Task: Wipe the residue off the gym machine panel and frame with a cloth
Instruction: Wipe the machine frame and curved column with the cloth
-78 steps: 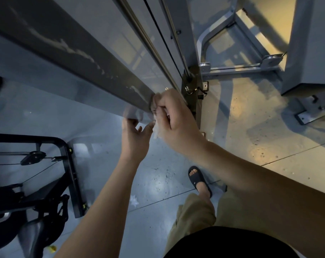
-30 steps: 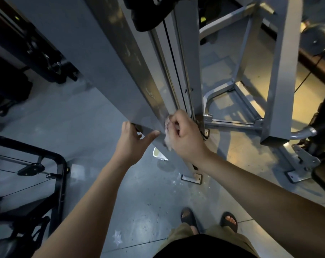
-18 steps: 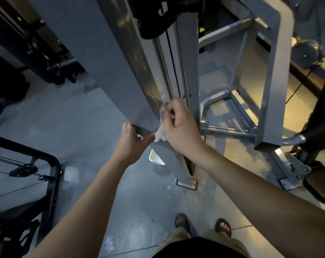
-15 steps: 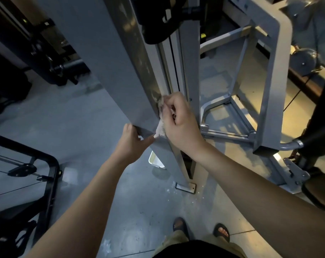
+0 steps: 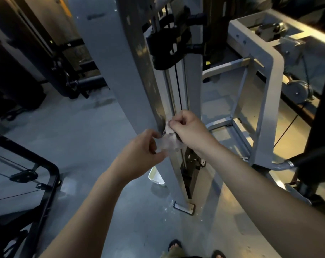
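A tall grey gym machine panel (image 5: 120, 75) stands before me, its edge speckled with pale residue (image 5: 159, 112). Beside it run the silver frame rails (image 5: 178, 97) with a black cable. My right hand (image 5: 187, 129) pinches a small crumpled white cloth (image 5: 169, 140) against the panel's edge. My left hand (image 5: 141, 151) has come off the panel and holds the cloth's lower part between thumb and fingers. The cloth is blurred, and part of it is hidden behind my fingers.
A black carriage (image 5: 169, 43) sits on the rails above my hands. A grey frame (image 5: 266, 86) stands to the right, a black rack (image 5: 46, 175) at lower left. A small white tub (image 5: 155, 175) and the machine's foot plate (image 5: 184, 207) sit on the floor near my sandalled feet (image 5: 174, 245).
The view tilted up, showing more of the machine. My right hand stayed on the panel's edge with the cloth; my left hand let go of the panel and took hold of the cloth's lower end.
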Demonstrator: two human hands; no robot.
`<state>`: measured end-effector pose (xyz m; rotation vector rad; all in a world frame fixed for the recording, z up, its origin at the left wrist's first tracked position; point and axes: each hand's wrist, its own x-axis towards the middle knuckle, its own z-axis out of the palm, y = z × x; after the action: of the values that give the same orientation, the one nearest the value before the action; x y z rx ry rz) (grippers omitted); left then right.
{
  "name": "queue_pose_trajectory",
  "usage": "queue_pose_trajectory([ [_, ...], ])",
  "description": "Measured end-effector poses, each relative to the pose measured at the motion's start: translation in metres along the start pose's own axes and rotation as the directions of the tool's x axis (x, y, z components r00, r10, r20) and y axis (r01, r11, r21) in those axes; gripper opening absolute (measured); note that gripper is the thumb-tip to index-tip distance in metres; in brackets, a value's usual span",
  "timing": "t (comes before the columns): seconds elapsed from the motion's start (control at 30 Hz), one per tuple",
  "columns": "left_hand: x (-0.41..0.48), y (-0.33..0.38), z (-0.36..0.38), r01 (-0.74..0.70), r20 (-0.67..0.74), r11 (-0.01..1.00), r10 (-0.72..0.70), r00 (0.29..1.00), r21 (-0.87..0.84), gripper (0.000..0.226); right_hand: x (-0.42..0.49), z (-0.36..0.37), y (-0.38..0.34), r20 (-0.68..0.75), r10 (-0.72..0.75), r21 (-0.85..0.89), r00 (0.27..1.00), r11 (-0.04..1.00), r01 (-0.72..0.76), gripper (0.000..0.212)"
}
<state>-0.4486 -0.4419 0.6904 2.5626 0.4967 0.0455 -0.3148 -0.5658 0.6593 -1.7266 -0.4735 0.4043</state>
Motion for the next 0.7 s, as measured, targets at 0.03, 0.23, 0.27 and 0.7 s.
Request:
queue_pose_trajectory([
  [0.03, -0.003, 0.006, 0.004, -0.038, -0.031, 0.999, 0.037, 0.999, -0.017, 0.040, -0.001, -0.004, 0.001, 0.036, 0.061, 0.044, 0.998, 0.997, -0.062, 0.012],
  [0.23, -0.007, 0.026, 0.027, -0.167, -0.257, 0.986, 0.161, 0.953, 0.001, 0.011, -0.013, -0.032, 0.008, 0.174, 0.186, 0.256, 0.967, 0.940, -0.226, 0.013],
  [0.27, -0.009, 0.028, 0.030, -0.165, -0.278, 0.985, 0.145, 0.950, -0.050, 0.017, -0.016, -0.036, 0.008, 0.173, 0.181, 0.250, 0.968, 0.943, -0.221, 0.013],
  [0.7, -0.009, 0.060, 0.004, 0.095, -0.308, 0.860, -0.281, 0.909, -0.502, 0.041, -0.041, -0.052, -0.025, 0.268, -0.179, 0.077, 0.947, 0.984, 0.164, 0.013],
])
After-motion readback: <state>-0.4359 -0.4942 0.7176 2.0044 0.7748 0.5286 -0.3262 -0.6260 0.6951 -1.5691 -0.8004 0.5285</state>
